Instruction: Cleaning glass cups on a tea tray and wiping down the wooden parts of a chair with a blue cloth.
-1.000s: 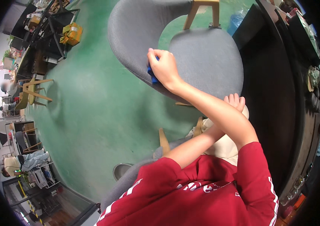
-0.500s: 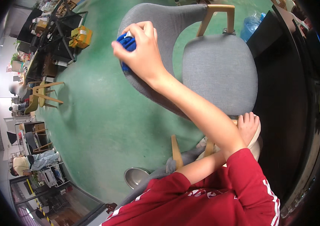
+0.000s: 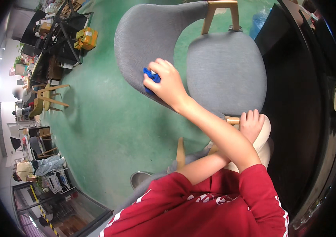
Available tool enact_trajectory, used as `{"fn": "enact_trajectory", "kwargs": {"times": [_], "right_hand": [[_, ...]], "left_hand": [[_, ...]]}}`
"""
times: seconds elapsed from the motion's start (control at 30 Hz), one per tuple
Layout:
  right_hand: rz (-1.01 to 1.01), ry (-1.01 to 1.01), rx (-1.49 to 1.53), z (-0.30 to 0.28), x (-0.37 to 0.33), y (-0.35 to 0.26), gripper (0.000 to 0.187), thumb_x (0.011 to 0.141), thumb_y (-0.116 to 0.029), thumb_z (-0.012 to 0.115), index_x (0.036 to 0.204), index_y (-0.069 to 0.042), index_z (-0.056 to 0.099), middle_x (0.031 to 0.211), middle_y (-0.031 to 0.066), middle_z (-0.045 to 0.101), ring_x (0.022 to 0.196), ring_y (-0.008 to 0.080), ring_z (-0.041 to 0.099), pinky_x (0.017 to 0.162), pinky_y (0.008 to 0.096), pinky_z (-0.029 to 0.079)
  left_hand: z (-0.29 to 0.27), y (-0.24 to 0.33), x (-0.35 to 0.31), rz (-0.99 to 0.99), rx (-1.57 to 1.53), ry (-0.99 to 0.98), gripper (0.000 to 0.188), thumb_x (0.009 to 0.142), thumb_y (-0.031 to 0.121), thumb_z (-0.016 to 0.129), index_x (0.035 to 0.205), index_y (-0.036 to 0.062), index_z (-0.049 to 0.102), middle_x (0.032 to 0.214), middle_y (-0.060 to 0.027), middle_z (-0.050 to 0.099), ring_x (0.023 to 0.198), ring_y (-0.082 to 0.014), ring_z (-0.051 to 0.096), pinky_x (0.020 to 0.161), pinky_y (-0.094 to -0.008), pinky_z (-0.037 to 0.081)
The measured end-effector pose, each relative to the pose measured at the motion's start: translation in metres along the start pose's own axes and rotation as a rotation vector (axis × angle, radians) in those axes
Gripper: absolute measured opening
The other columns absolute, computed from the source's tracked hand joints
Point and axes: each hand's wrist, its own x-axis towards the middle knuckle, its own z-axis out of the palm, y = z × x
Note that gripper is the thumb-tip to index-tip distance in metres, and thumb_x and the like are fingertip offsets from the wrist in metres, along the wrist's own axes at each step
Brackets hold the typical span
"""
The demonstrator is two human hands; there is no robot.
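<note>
My forearms cross, the right one on top. My right hand (image 3: 168,83) is closed round a bunched blue cloth (image 3: 152,76) with a bit of white showing. It presses the cloth to the inner face of a grey chair's curved backrest (image 3: 140,35), near its lower edge. My left hand (image 3: 252,123) lies with fingers extended and slightly bent on my cream-trousered knee (image 3: 266,134), beside the end of the chair's wooden armrest (image 3: 232,120). The grey padded seat (image 3: 227,71) is just beyond that hand.
A black panel (image 3: 290,98) runs along the right. Behind the chair lies a blue plastic bag (image 3: 260,23). A metal bowl (image 3: 139,179) stands on the green floor at lower left. Farther left are a yellow-taped parcel (image 3: 85,38), a yellow chair (image 3: 47,98) and a person (image 3: 37,168).
My right hand has moved down and to the right along the backrest with the blue cloth. My left hand has stayed on the knee. The view has shifted slightly.
</note>
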Motion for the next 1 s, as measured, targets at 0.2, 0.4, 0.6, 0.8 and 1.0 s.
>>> {"fn": "enact_trajectory", "kwargs": {"times": [0.2, 0.4, 0.6, 0.8, 1.0], "right_hand": [[0.0, -0.191, -0.05, -0.053, -0.05, 0.043, 0.02, 0.074, -0.02, 0.062, 0.083, -0.002, 0.058, 0.079, 0.0125, 0.053, 0.08, 0.0305, 0.052, 0.072, 0.0405, 0.044], [0.055, -0.523, -0.163, -0.091, -0.064, 0.048, 0.03, 0.074, -0.023, 0.06, 0.095, -0.003, 0.064, 0.088, 0.0159, 0.061, 0.089, 0.033, 0.058, 0.079, 0.0419, 0.047], [0.04, -0.479, -0.198, -0.111, -0.075, 0.051, 0.029, 0.074, -0.024, 0.06, 0.093, -0.002, 0.064, 0.087, 0.017, 0.061, 0.085, 0.0334, 0.058, 0.076, 0.0426, 0.048], [-0.028, -0.411, -0.286, -0.115, -0.084, 0.044, 0.023, 0.075, -0.023, 0.063, 0.088, -0.004, 0.061, 0.084, 0.0133, 0.056, 0.085, 0.0318, 0.054, 0.076, 0.0417, 0.044], [-0.226, -0.317, -0.455, -0.094, -0.084, 0.027, 0.019, 0.076, -0.021, 0.066, 0.084, -0.007, 0.056, 0.083, 0.0101, 0.05, 0.082, 0.0276, 0.05, 0.07, 0.0392, 0.04]], "left_hand": [[0.004, -0.006, -0.004, 0.153, -0.042, -0.083, 0.028, 0.069, 0.031, 0.069, 0.079, 0.013, 0.051, 0.077, -0.0027, 0.048, 0.074, -0.0183, 0.051, 0.062, -0.034, 0.035], [-0.001, -0.023, -0.001, 0.17, -0.113, -0.062, 0.026, 0.072, 0.031, 0.067, 0.079, 0.0124, 0.05, 0.078, -0.0035, 0.049, 0.073, -0.0193, 0.05, 0.063, -0.0351, 0.035], [-0.001, -0.017, -0.001, 0.157, -0.056, -0.023, 0.027, 0.07, 0.029, 0.069, 0.078, 0.0119, 0.049, 0.076, -0.0047, 0.047, 0.072, -0.0207, 0.048, 0.063, -0.0357, 0.035], [-0.005, -0.003, -0.002, 0.048, 0.063, -0.023, 0.029, 0.07, 0.03, 0.069, 0.079, 0.0117, 0.049, 0.078, -0.0056, 0.046, 0.071, -0.0217, 0.047, 0.065, -0.0356, 0.035], [0.006, 0.005, -0.001, -0.045, 0.17, -0.046, 0.006, 0.079, 0.017, 0.054, 0.077, 0.0135, 0.049, 0.079, -0.0038, 0.045, 0.074, -0.0195, 0.045, 0.069, -0.0349, 0.037]]}}
